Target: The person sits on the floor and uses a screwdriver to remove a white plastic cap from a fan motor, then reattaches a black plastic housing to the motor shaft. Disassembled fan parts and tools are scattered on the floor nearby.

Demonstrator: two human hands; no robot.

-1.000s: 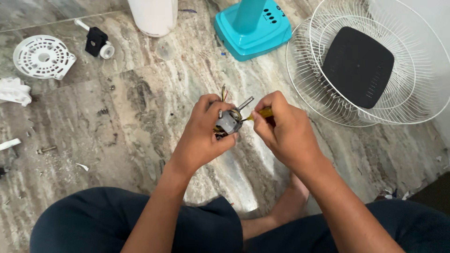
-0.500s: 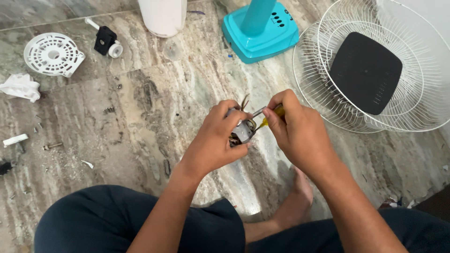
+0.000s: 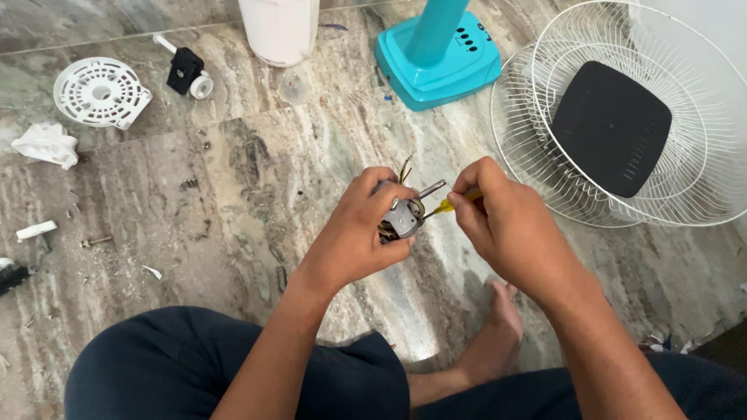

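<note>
My left hand (image 3: 359,233) grips a small grey fan motor (image 3: 403,218) with a metal shaft sticking out to the upper right and coloured wires poking up behind it. In my right hand (image 3: 498,222) is a yellow-handled screwdriver (image 3: 454,203), its tip touching the motor's side. Both hands are held above the marble floor, over my crossed legs.
A turquoise fan base (image 3: 437,58) with its pole stands at the back. White wire fan guards (image 3: 622,117) with a black square pad lie at right. A white round cover (image 3: 99,92), a black part (image 3: 185,71), a white cylinder (image 3: 278,27) and loose screws lie at left.
The view has shifted slightly, so hands and motor now appear a little lower and further right. The screwdriver stays against the motor.
</note>
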